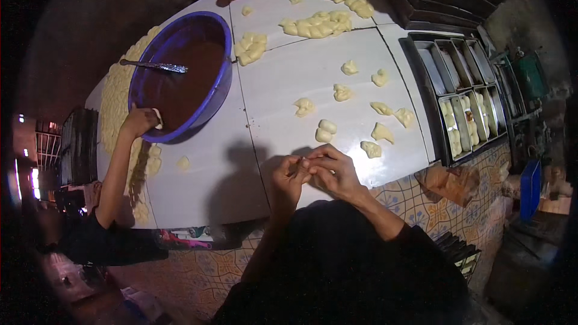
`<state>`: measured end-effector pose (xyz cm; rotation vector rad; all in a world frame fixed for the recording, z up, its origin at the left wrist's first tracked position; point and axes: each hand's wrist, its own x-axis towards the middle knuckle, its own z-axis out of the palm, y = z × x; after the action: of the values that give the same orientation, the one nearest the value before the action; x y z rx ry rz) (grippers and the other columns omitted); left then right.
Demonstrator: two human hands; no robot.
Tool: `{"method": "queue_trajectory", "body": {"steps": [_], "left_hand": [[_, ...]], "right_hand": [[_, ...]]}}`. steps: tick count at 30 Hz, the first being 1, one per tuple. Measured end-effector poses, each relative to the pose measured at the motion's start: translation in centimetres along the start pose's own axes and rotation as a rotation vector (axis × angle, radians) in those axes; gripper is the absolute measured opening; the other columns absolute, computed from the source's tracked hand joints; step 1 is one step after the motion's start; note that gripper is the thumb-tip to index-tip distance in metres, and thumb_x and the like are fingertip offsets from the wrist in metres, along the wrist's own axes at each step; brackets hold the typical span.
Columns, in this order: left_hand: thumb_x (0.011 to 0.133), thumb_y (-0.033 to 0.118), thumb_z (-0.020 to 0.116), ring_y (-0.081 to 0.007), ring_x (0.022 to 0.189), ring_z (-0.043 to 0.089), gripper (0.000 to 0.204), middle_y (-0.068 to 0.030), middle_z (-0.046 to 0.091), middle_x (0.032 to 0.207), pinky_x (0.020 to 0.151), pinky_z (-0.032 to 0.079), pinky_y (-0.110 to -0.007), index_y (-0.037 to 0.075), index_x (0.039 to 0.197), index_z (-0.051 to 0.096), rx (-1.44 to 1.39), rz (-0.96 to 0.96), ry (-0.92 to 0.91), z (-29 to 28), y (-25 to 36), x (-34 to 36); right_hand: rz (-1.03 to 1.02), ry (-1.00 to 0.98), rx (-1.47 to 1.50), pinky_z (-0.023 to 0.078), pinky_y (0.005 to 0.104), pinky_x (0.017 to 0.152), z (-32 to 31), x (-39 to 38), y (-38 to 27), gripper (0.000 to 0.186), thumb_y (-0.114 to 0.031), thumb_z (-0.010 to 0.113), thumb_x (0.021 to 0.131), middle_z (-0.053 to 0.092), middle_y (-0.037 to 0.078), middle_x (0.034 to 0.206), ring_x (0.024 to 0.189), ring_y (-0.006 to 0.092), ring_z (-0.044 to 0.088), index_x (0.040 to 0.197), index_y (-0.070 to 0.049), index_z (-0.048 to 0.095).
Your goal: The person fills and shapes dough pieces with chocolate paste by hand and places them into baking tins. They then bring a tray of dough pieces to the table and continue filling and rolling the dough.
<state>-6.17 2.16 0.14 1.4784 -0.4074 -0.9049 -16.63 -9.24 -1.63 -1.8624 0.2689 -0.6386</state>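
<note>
A: Doing what w/ L hand [288, 177] + R hand [338, 174]?

B: Pressing fingertips of both together, to the right of blue tub [222, 88], on its near side. Can't tell if pinching anything btwn tips: too small.

A: Working nearest what?

B: Nearest dough pair [326, 130], but not touching; seeing it on white table [277, 84], right of tub.

A: Doing this well how?

B: Prob. pinching lightly + evenly, keeping tips clean, avoiding tearing soft-looking dough. Also keeping any crumbs off it.

A: Watching what further out?

B: Avoiding bumping loose dough pcs [342, 92], farther right of tub, w/ tins [431, 66] at far right of tub. Giving co-worker's hand [141, 121] room at tub's near rim, w/ pale pc [159, 118] in grip there.
</note>
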Motion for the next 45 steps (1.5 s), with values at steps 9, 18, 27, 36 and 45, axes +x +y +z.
{"method": "queue_trajectory", "body": {"steps": [9,18,27,36,45], "left_hand": [[0.085,-0.008,0.060,-0.0183,0.096,0.061,0.024,-0.0120,0.059,0.107,0.080,0.049,-0.026,0.000,0.106,0.052,-0.131,0.087,-0.288,0.8,0.0,-0.1],[0.090,0.004,0.057,-0.0253,0.098,0.063,0.010,-0.0092,0.059,0.095,0.092,0.047,-0.035,-0.001,0.099,0.055,0.066,0.367,0.081,-1.1,-4.3,2.6],[0.086,-0.001,0.060,-0.0187,0.104,0.058,0.026,-0.0129,0.063,0.104,0.089,0.047,-0.032,-0.003,0.112,0.060,-0.042,0.126,-0.101,-0.7,-3.3,0.5],[0.088,0.008,0.065,-0.0150,0.101,0.057,0.031,-0.0127,0.062,0.115,0.084,0.045,-0.027,-0.004,0.117,0.061,-0.002,0.364,0.195,1.3,-0.8,-0.3],[0.091,0.023,0.058,-0.0186,0.105,0.058,0.029,-0.0070,0.060,0.111,0.089,0.046,-0.034,0.005,0.114,0.058,-1.170,-0.207,-0.205,-1.5,0.1,0.5]], "right_hand": [[0.477,-0.087,0.302,0.049,0.0296,0.067,-1.8,-2.6,1.7,0.042,-0.016,0.061,0.089,0.064,0.014,0.103,0.077,0.0136,0.058,0.129,-0.002,0.053],[0.220,0.001,-0.262,0.042,0.0363,0.100,-5.5,-1.5,5.4,0.042,0.004,0.059,0.079,0.047,0.020,0.137,0.119,0.0314,0.052,0.120,0.000,0.060],[0.476,-0.041,-0.417,0.050,0.0340,0.081,-9.2,-4.0,4.5,0.036,-0.011,0.074,0.077,0.054,0.011,0.103,0.103,0.0226,0.055,0.111,-0.002,0.063],[0.263,0.239,0.175,0.045,0.0257,0.076,1.3,2.6,-3.2,0.030,-0.009,0.065,0.085,0.055,0.008,0.095,0.084,0.0139,0.053,0.114,0.001,0.062],[-0.062,-0.168,0.100,0.029,0.0419,0.106,3.1,5.1,-0.7,0.044,-0.041,0.062,0.087,0.036,0.011,0.137,0.126,0.0280,0.035,0.116,-0.008,0.062]]}}
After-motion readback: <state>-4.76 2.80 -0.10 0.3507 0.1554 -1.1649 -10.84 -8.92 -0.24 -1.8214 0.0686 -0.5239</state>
